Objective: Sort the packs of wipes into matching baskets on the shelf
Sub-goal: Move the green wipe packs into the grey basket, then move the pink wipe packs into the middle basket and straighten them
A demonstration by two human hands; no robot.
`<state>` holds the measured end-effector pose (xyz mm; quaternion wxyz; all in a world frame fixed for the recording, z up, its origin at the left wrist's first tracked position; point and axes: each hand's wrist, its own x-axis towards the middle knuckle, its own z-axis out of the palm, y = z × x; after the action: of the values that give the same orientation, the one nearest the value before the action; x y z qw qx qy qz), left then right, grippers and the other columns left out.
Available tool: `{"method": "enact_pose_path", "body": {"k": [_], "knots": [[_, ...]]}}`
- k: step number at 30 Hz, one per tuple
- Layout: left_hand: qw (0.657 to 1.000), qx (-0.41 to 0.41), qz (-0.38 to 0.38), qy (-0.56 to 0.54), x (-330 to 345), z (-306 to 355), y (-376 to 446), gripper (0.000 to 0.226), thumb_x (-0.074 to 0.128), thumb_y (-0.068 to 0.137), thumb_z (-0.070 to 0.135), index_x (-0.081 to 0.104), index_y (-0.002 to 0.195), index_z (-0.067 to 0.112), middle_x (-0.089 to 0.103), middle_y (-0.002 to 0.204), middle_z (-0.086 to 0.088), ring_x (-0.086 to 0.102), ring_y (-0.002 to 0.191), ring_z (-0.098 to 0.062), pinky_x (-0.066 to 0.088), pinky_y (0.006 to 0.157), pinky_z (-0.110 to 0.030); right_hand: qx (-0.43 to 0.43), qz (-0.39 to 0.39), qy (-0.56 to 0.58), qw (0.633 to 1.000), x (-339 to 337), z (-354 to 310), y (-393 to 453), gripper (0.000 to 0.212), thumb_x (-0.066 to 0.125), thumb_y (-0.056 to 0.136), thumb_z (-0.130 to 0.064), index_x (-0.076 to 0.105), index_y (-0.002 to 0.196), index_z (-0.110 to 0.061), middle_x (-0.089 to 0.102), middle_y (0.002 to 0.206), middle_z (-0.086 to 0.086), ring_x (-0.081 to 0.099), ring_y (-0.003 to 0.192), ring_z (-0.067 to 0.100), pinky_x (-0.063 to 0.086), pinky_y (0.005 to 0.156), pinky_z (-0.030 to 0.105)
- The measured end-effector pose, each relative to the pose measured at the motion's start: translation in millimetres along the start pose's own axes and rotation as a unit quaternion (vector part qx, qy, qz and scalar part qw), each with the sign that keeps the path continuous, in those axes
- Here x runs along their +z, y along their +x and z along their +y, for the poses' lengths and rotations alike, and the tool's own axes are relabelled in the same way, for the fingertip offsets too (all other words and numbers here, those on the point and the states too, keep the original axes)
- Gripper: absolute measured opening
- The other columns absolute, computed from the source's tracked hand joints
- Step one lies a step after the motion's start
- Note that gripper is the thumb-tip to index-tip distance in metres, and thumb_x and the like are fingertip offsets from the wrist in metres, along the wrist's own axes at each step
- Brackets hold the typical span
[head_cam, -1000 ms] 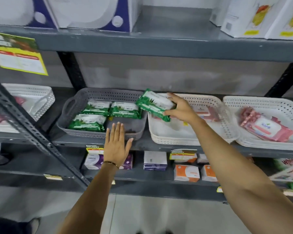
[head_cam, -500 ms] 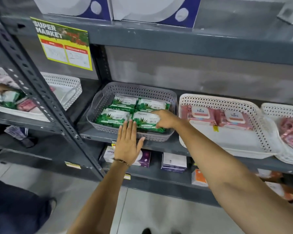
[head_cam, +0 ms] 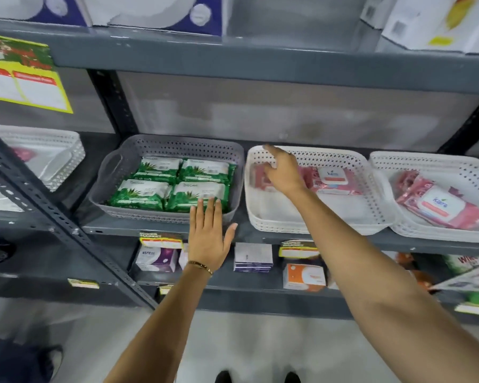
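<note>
A grey basket (head_cam: pixel 116 172) on the middle shelf holds several green packs of wipes (head_cam: pixel 174 183) laid flat in two rows. My left hand (head_cam: pixel 208 239) is flat and open, its fingertips against the basket's front rim. To the right, a white basket (head_cam: pixel 310 156) holds pink packs of wipes (head_cam: pixel 332 179). My right hand (head_cam: pixel 284 172) hovers over its left end with fingers spread and nothing in it, covering part of a pink pack. A second white basket (head_cam: pixel 426 164) at far right holds more pink packs (head_cam: pixel 437 205).
A slanted grey shelf post (head_cam: pixel 47 208) crosses the left foreground. Behind it stands another white basket (head_cam: pixel 53 158). The lower shelf carries small boxes (head_cam: pixel 253 257) and price tags. Large cartons stand on the top shelf (head_cam: pixel 260 64). My shoes show on the pale floor.
My right hand set the green pack into the grey basket's front right spot, let go, and moved right over the white basket. My left hand stayed at the grey basket's front.
</note>
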<state>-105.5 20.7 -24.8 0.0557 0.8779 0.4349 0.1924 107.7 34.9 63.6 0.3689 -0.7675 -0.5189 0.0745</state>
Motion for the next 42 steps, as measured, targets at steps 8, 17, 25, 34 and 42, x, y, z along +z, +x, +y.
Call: {"method": "enact_pose_path", "body": {"k": [8,17,25,34,42], "knots": [[1.000,0.016,-0.005,-0.021,32,99,8,0.084,-0.004,0.087,0.061,0.019,0.142,0.001,0.022,0.149,-0.025,0.012,0.140,-0.041,-0.001,0.114,-0.048,0.115,0.131,0.005,0.985,-107,128,-47,0.039,0.053,0.089,-0.006,0.055,0.128,-0.008,0.062,0.128,0.013,0.059,0.115,0.028,0.045,0.099,0.032],[0.997,-0.053,0.045,-0.020,50,112,10,0.079,0.012,0.090,0.060,0.030,0.139,0.000,0.026,0.147,-0.028,0.014,0.139,-0.042,0.006,0.115,-0.051,0.309,0.038,-0.227,0.923,-197,256,-81,0.079,0.062,0.084,-0.039,0.025,0.144,-0.002,0.023,0.154,0.021,0.019,0.143,0.034,0.017,0.119,0.042],[0.995,-0.082,0.052,-0.031,52,116,8,0.079,0.013,0.089,0.061,0.025,0.141,0.003,0.023,0.150,-0.025,0.011,0.140,-0.038,0.002,0.115,-0.046,0.313,-0.015,-0.313,0.897,-216,284,-79,0.082,0.063,0.082,-0.008,0.015,0.147,-0.009,0.011,0.157,0.020,0.008,0.145,0.036,0.009,0.118,0.046],[0.995,-0.087,0.043,-0.026,51,115,8,0.083,0.008,0.088,0.064,0.023,0.142,0.003,0.019,0.151,-0.023,0.006,0.142,-0.034,0.000,0.116,-0.043,0.289,0.126,-0.244,0.917,-212,274,-76,0.077,0.076,0.070,-0.025,0.039,0.135,-0.006,0.045,0.139,0.023,0.036,0.131,0.039,0.028,0.112,0.049],[0.997,-0.072,0.035,-0.006,49,114,8,0.083,0.002,0.087,0.064,0.019,0.143,0.005,0.014,0.153,-0.021,0.001,0.142,-0.029,-0.007,0.116,-0.038,0.054,0.034,0.013,0.998,-183,170,-31,0.066,0.079,0.066,-0.017,0.053,0.126,-0.013,0.067,0.109,0.010,0.063,0.094,0.025,0.052,0.079,0.032]]}}
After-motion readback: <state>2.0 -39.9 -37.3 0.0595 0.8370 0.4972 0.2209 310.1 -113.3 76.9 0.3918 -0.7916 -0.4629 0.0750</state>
